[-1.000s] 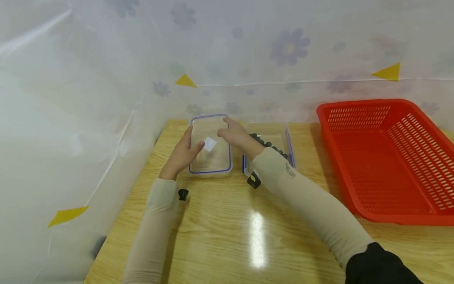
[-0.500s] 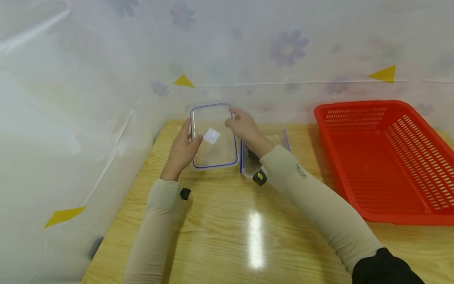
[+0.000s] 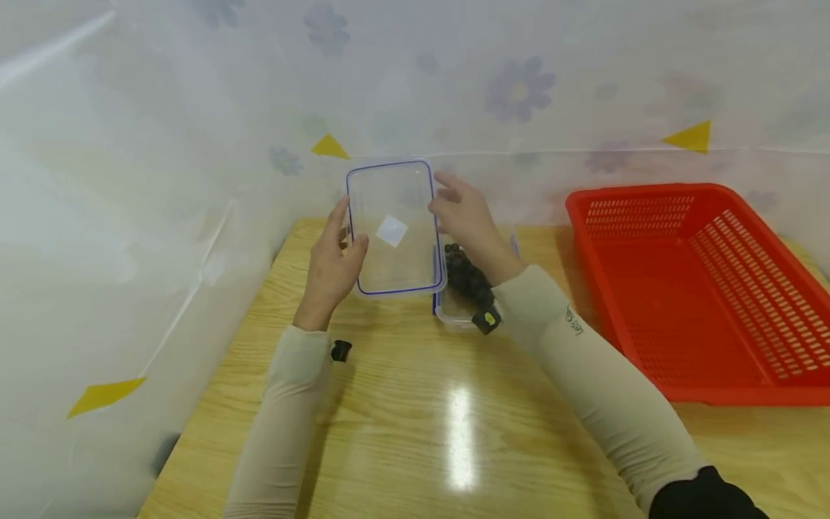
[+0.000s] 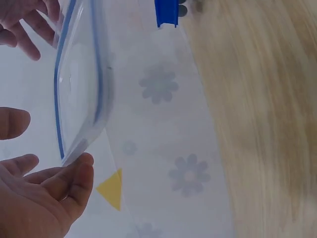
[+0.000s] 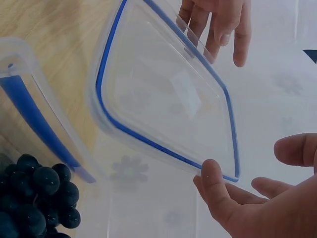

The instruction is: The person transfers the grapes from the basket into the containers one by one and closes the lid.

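A clear rectangular lid (image 3: 395, 231) with a blue seal and a white sticker is held up off the table, tilted toward me. My left hand (image 3: 332, 261) grips its left edge, thumb on the face. My right hand (image 3: 462, 216) holds the right edge. In the left wrist view the lid (image 4: 79, 84) shows edge-on above my left hand (image 4: 42, 193). In the right wrist view the lid (image 5: 168, 99) spans between my right hand (image 5: 247, 198) and the left hand's fingers (image 5: 218, 25). Below stands an open clear box (image 3: 454, 317) with dark grapes (image 3: 467, 277).
A large red slotted basket (image 3: 648, 191) stands on the right of the wooden table (image 3: 454, 425). A flowered plastic sheet (image 3: 194, 144) closes off the back and left side. The box's blue clip (image 4: 166, 12) shows in the left wrist view.
Both hands have lifted the lid off the table, raised it and tilted it up, drifting slightly right toward the box of grapes.
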`<state>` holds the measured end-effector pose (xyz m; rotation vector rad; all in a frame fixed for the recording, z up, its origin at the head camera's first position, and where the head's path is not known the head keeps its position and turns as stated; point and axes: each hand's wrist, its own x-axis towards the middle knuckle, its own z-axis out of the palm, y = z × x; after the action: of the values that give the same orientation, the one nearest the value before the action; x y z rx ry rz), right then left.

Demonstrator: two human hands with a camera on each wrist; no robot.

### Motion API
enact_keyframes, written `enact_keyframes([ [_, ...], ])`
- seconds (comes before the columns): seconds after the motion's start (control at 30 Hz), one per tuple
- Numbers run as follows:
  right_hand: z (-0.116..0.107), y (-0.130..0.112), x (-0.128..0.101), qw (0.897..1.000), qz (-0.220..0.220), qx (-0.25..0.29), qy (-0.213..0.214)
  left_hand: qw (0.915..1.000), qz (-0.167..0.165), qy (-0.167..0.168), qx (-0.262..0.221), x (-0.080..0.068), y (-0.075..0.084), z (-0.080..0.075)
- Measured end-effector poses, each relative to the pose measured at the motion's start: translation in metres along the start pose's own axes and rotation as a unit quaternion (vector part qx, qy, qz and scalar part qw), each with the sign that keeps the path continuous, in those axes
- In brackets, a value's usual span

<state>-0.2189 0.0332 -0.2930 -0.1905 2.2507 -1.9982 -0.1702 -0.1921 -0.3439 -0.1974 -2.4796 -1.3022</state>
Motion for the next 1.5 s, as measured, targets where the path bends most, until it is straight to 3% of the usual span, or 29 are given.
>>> enact_keyframes([
  [0.17,-0.006,-0.004,-0.006,1.000,-0.009,0.006,0.019,0.9993,0.006,0.029,-0.024,-0.001,0.010,0.002],
  [0.4,-0.015,-0.005,-0.019,0.997,-0.015,0.043,0.060,0.9921,-0.017,0.056,-0.111,-0.005,0.024,0.008],
  [0.6,-0.016,-0.003,-0.030,0.995,-0.057,0.051,0.067,0.9875,0.027,0.076,-0.136,-0.010,0.028,0.014],
  [0.77,-0.014,-0.001,-0.034,0.990,-0.085,0.074,0.080,0.9776,0.060,0.113,-0.167,-0.014,0.030,0.022],
  [0.9,-0.020,-0.001,-0.035,0.981,-0.102,0.130,0.101,0.9629,0.088,0.144,-0.211,-0.015,0.035,0.026],
  [1.0,-0.027,-0.002,-0.035,0.967,-0.129,0.191,0.106,0.9447,0.134,0.159,-0.254,-0.013,0.039,0.029],
  [1.1,-0.035,-0.004,-0.038,0.958,-0.149,0.218,0.112,0.9238,0.162,0.160,-0.308,-0.010,0.044,0.031],
  [1.27,-0.046,-0.003,-0.045,0.954,-0.141,0.236,0.116,0.8954,0.139,0.148,-0.396,-0.008,0.054,0.035],
  [1.5,-0.042,0.012,-0.051,0.959,-0.191,0.186,0.099,0.8956,0.139,0.150,-0.395,-0.004,0.056,0.048],
])
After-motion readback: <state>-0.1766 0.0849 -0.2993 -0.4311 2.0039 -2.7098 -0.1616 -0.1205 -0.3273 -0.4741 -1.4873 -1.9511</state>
